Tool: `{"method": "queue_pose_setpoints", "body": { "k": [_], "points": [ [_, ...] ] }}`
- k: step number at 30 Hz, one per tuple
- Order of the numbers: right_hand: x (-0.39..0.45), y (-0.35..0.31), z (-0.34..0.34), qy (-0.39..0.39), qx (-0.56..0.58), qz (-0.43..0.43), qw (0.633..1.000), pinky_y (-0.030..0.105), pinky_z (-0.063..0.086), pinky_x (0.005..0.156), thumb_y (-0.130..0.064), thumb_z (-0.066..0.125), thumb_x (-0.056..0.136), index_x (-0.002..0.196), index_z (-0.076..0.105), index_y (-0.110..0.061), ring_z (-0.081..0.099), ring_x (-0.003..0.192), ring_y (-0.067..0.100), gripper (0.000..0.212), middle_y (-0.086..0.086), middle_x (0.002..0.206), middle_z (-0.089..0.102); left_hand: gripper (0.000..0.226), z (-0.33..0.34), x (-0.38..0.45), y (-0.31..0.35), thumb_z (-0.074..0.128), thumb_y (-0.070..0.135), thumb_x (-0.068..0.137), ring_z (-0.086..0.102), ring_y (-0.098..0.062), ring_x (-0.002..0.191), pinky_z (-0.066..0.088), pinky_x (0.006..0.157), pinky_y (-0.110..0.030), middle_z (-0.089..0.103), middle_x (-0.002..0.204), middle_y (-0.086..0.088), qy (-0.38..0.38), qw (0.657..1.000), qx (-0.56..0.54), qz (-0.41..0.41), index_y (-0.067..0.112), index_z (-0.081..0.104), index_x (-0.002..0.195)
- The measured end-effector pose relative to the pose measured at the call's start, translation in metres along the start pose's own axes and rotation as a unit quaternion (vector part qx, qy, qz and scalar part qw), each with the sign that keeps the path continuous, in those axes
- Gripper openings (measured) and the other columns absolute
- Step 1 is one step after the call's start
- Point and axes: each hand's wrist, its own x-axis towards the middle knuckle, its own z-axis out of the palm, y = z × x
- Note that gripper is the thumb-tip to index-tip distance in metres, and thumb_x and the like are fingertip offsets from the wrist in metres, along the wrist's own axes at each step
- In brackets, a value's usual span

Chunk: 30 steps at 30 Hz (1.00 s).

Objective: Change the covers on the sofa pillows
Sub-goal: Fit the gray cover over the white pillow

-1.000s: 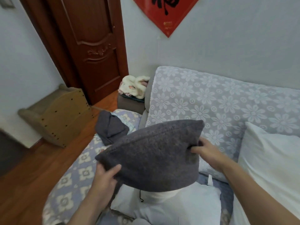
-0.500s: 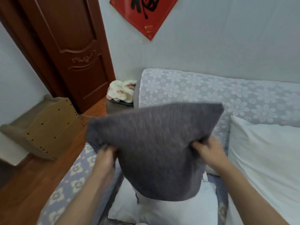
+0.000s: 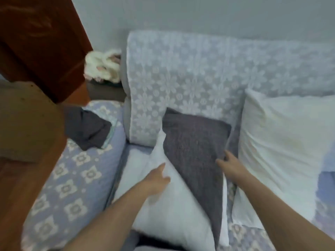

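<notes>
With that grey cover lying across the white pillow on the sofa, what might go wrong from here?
Two likely snags. The grey cover only lies across the white pillow, which sits slanted, so the cover may slide off or bunch up. The right hand seems to touch only the cover's edge, and the left hand rests on the pillow, so a tug could shift the pillow. The picture is blurred, so the exact hold is unclear.
</notes>
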Motion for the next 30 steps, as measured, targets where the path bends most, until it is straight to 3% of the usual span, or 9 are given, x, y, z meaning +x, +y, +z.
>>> {"method": "queue_pose_setpoints", "body": {
  "k": [2,8,11,13,18,20,23,25,30],
  "points": [
    [0.002,0.057,0.048,-0.089,-0.077,0.032,0.993,0.030,0.045,0.091,-0.028,0.062,0.097,0.157,0.027,-0.016,0.052,0.129,0.029,0.070,0.005,0.148,0.046,0.072,0.055,-0.006,-0.075,0.052,0.035,0.101,0.027,-0.020,0.150,0.022,0.121,-0.028,0.021,0.167,-0.004,-0.068,0.992,0.012,-0.102,0.021,0.015,0.161],
    [-0.028,0.113,0.133,-0.032,-0.192,-0.016,0.981,0.050,0.028,0.117,-0.051,0.061,0.089,0.160,0.007,-0.024,0.019,0.145,0.037,0.093,0.012,0.161,0.013,0.082,0.096,-0.040,-0.154,0.071,0.040,0.090,0.031,-0.026,0.142,0.024,0.120,-0.038,0.032,0.155,-0.007,0.197,0.966,-0.052,-0.162,0.027,0.028,0.158],
    [-0.033,0.094,0.152,0.028,-0.238,-0.146,0.960,0.052,0.022,0.119,-0.063,0.059,0.087,0.160,0.007,-0.022,0.008,0.147,0.032,0.099,0.007,0.164,0.002,0.102,0.077,-0.041,-0.171,0.068,0.058,0.087,0.029,-0.023,0.148,0.024,0.121,-0.038,0.022,0.165,0.001,0.102,0.942,-0.196,-0.253,0.031,0.003,0.162],
    [-0.028,0.083,0.165,0.046,-0.278,-0.186,0.941,0.051,0.023,0.119,-0.064,0.057,0.088,0.160,0.011,-0.021,0.013,0.144,0.033,0.096,0.010,0.162,0.009,0.108,0.073,-0.044,-0.167,0.065,0.070,0.079,0.036,-0.020,0.143,0.028,0.117,-0.034,0.029,0.162,0.003,0.023,0.944,-0.217,-0.247,0.031,0.006,0.161],
    [0.007,0.050,0.132,0.179,-0.203,-0.027,0.962,0.049,0.043,0.092,-0.016,0.050,0.094,0.139,0.045,-0.011,0.051,0.114,0.041,0.045,0.022,0.127,0.053,0.075,0.096,-0.058,-0.111,0.071,0.070,0.078,0.048,-0.005,0.124,0.037,0.104,-0.025,0.051,0.134,0.023,-0.026,0.964,-0.213,-0.155,0.045,0.036,0.138],
    [-0.010,0.029,0.130,0.169,-0.151,-0.038,0.973,0.045,0.045,0.082,0.000,0.045,0.089,0.110,0.055,-0.009,0.060,0.098,0.041,0.025,0.022,0.107,0.064,0.049,0.104,-0.061,-0.086,0.069,0.058,0.087,0.054,-0.003,0.116,0.042,0.096,-0.022,0.056,0.122,0.027,0.002,0.962,-0.239,-0.130,0.047,0.042,0.126],
    [-0.058,0.021,0.157,0.028,-0.287,-0.255,0.923,0.036,0.035,0.057,0.001,0.053,0.082,0.085,0.039,-0.018,0.049,0.063,0.033,0.024,0.005,0.071,0.053,0.034,0.108,-0.054,-0.068,0.068,0.048,0.087,0.062,-0.004,0.106,0.050,0.095,-0.030,0.065,0.112,0.021,0.060,0.953,-0.261,-0.138,0.040,0.055,0.117],
    [-0.064,0.030,0.154,-0.035,-0.361,-0.278,0.890,0.034,0.031,0.057,-0.006,0.053,0.085,0.089,0.040,-0.019,0.051,0.064,0.030,0.019,0.001,0.074,0.053,0.048,0.114,-0.051,-0.079,0.063,0.060,0.079,0.062,-0.006,0.104,0.052,0.097,-0.036,0.066,0.116,0.015,0.015,0.968,-0.202,-0.145,0.035,0.056,0.119],
    [-0.042,0.043,0.107,0.002,-0.467,-0.131,0.874,0.036,0.046,0.070,-0.009,0.049,0.091,0.113,0.041,-0.017,0.065,0.090,0.029,0.025,0.006,0.104,0.062,0.098,0.115,-0.067,-0.127,0.075,0.075,0.068,0.046,-0.009,0.135,0.039,0.115,-0.034,0.046,0.149,0.017,-0.162,0.956,-0.211,-0.119,0.035,0.036,0.150]
  ]
}}
